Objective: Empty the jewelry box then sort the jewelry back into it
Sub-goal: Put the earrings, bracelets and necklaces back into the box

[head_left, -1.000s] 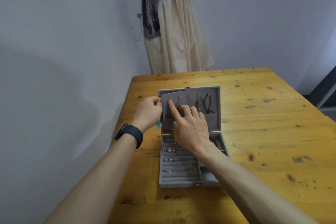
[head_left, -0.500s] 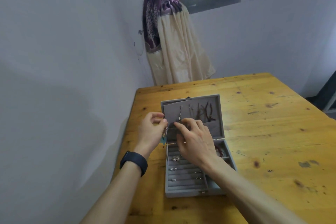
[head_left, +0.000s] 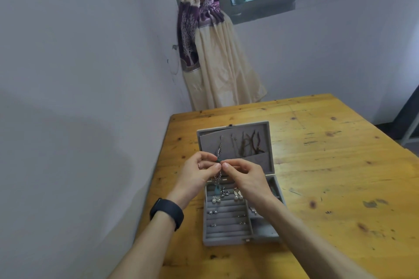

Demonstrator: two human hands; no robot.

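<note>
Table [head_left: 340, 165] | one open jewelry box [head_left: 226, 241] | left hand [head_left: 195, 174], right hand [head_left: 247, 176]: grips pinching one necklace [head_left: 219, 153]

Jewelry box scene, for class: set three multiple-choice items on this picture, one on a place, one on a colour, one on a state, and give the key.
1. Where does the jewelry box stand?
A. On the window sill.
B. On the wooden table, near its left edge.
C. On the floor.

2. What colour is the band on the left wrist?
A. Red.
B. White.
C. Black.

3. What are the left hand and right hand doing?
A. Both pinching a necklace in front of the open lid.
B. Lying flat on the table.
C. Pressing the lid shut.

Key: 1 B, the box's base sits on the wood by the left edge. 2 C, the band is plainly black. 3 A, both hands meet on the necklace, with its teal pendant hanging below them.
</note>
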